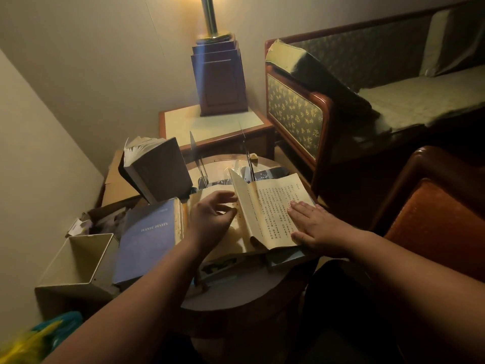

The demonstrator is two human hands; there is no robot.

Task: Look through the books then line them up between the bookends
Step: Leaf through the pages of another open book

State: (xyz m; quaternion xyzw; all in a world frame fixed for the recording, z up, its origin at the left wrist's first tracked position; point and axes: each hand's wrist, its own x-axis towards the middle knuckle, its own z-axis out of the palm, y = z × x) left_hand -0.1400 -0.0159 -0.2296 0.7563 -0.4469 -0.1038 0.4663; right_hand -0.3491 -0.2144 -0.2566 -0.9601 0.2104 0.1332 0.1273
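Observation:
An open book with yellowed pages of printed columns lies on the small round table. My right hand presses flat on its right page. My left hand hovers over the left side, fingers loosely curled beside a page that stands up mid-turn. A blue hardcover book lies to the left. A dark thick book stands tilted behind it. Two thin metal bookends stand at the table's far side with a gap between them.
A side table with a lamp base stands behind. A patterned sofa is at the right, an orange chair nearer. An open white box and clutter sit at the left.

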